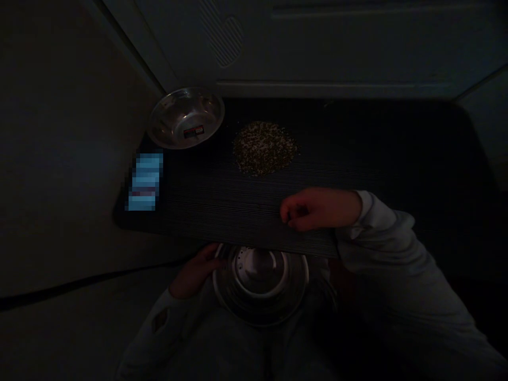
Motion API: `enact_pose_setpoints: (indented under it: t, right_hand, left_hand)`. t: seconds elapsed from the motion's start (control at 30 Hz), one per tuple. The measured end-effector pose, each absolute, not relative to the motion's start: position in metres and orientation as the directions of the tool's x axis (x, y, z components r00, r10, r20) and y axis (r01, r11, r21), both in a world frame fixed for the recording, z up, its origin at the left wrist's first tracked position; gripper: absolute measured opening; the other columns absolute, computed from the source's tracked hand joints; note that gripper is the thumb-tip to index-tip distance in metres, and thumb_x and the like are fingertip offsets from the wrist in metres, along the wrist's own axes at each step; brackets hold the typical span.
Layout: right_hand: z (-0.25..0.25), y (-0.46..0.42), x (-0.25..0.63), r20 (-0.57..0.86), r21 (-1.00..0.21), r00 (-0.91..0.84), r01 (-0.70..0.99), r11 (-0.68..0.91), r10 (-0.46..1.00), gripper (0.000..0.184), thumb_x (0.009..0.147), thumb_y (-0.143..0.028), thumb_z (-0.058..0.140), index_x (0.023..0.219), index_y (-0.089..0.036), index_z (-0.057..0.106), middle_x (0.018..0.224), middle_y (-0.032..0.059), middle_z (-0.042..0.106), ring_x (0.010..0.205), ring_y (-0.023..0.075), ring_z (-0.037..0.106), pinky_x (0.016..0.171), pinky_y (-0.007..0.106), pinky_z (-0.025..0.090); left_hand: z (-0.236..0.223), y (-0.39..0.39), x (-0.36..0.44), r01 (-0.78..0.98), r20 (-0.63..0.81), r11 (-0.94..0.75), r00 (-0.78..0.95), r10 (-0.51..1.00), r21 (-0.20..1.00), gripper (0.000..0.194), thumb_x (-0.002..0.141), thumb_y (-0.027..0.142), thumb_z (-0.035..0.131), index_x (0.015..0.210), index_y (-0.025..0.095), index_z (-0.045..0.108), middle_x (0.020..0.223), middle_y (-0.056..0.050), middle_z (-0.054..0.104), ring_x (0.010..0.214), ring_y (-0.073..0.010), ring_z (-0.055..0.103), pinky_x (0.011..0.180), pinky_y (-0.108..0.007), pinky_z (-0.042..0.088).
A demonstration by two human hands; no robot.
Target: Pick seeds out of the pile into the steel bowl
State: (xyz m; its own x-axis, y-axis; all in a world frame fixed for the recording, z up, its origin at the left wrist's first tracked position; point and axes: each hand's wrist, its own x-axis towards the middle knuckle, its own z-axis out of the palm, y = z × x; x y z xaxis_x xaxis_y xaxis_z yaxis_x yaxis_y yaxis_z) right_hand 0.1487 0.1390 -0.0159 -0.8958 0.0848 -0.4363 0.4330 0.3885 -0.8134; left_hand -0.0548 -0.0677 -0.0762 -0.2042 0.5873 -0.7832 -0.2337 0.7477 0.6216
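behind the scene, in near darkness, a pale moulded panel [357,47] spans the view from eleven to one o'clock, above a dark, round-cornered table [384,145] with a fine-lined top. at six o'clock, in the person's lap and partly under the table's near edge, sits a ringed metal bowl [262,306], its inside marked by a few small dark holes. a shiny stainless-steel bowl [190,112] stands at the table's far corner, between ten and eleven o'clock, and a loose mound of mixed brown and pale grain [265,148] lies on the tabletop at twelve, just beside that bowl. the right hand [321,210], between three and four o'clock, hovers over or rests on the table, fingers curled, well short of the grain; whether anything is pinched inside cannot be told. the left hand [194,272], at seven, grasps the rim of the lap bowl. a pixelated bright-blue rectangle [145,181] glows at nine, and a small dark label [193,132] shows inside the steel bowl. the step in hand appears to be handling grain with the lap bowl steadied; a further reach to the mound would call for uncurled right fingers and a steady left hold
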Motion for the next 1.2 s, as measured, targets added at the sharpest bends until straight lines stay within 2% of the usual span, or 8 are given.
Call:
enact_pose_setpoints:
  t: [0.27, 0.5, 0.87, 1.0, 1.13, 1.2]
  right_hand:
    - [-0.020, 0.138, 0.146, -0.432, -0.790, -0.890, 0.451, 0.416, 0.143, 0.018, 0.069, -0.025, 0.049, 0.083, -0.015, 0.053, 0.061, -0.0033, 0.057, 0.053, 0.0056, 0.047, 0.050, 0.017, 0.033]
    - [-0.022, 0.128, 0.140, -0.330, -0.751, -0.920, 0.392, 0.531, 0.212, 0.019, 0.069, -0.025, 0.047, 0.084, -0.017, 0.055, 0.064, -0.0029, 0.059, 0.054, 0.0069, 0.050, 0.052, 0.019, 0.033]
    - [-0.029, 0.115, 0.134, -0.240, -0.729, -0.942, 0.335, 0.597, 0.235, 0.019, 0.069, -0.026, 0.047, 0.085, -0.019, 0.055, 0.066, -0.0034, 0.061, 0.056, 0.0074, 0.052, 0.051, 0.019, 0.032]
    - [-0.029, 0.113, 0.134, -0.229, -0.741, -0.946, 0.322, 0.589, 0.229, 0.020, 0.069, -0.026, 0.048, 0.086, -0.019, 0.055, 0.065, -0.0033, 0.061, 0.056, 0.0074, 0.051, 0.051, 0.019, 0.032]
    - [-0.024, 0.117, 0.136, -0.216, -0.810, -0.959, 0.282, 0.515, 0.186, 0.019, 0.071, -0.024, 0.047, 0.087, -0.017, 0.054, 0.065, -0.0027, 0.059, 0.055, 0.0064, 0.050, 0.053, 0.018, 0.034]
    - [-0.023, 0.123, 0.140, -0.175, -0.835, -0.954, 0.274, 0.477, 0.242, 0.020, 0.073, -0.026, 0.045, 0.088, -0.016, 0.054, 0.066, -0.0020, 0.057, 0.056, 0.0063, 0.049, 0.053, 0.018, 0.034]
  left_hand:
    - [-0.075, -0.067, -0.054, -0.226, -0.783, 0.750, -0.193, 0.591, 0.621, 0.043, 0.056, 0.018, 0.062, 0.098, 0.018, 0.055, 0.105, -0.005, 0.060, 0.105, -0.0264, 0.046, 0.082, -0.036, 0.037]
    - [-0.074, -0.066, -0.052, -0.257, -0.784, 0.741, -0.212, 0.584, 0.621, 0.043, 0.054, 0.016, 0.062, 0.096, 0.017, 0.056, 0.102, -0.006, 0.061, 0.104, -0.0274, 0.047, 0.083, -0.037, 0.037]
    - [-0.076, -0.065, -0.052, -0.259, -0.800, 0.758, -0.197, 0.566, 0.599, 0.041, 0.056, 0.016, 0.061, 0.097, 0.017, 0.056, 0.105, -0.006, 0.060, 0.104, -0.0272, 0.047, 0.081, -0.037, 0.038]
    - [-0.074, -0.065, -0.051, -0.259, -0.807, 0.764, -0.216, 0.550, 0.591, 0.043, 0.055, 0.015, 0.061, 0.097, 0.017, 0.055, 0.105, -0.006, 0.060, 0.105, -0.0279, 0.045, 0.082, -0.038, 0.037]
    - [-0.075, -0.066, -0.052, -0.257, -0.795, 0.753, -0.214, 0.567, 0.606, 0.044, 0.055, 0.017, 0.061, 0.098, 0.017, 0.055, 0.106, -0.006, 0.059, 0.105, -0.0282, 0.045, 0.082, -0.037, 0.038]
    - [-0.076, -0.067, -0.052, -0.254, -0.792, 0.750, -0.206, 0.575, 0.611, 0.043, 0.055, 0.018, 0.062, 0.097, 0.017, 0.055, 0.105, -0.006, 0.060, 0.105, -0.0279, 0.046, 0.082, -0.037, 0.038]
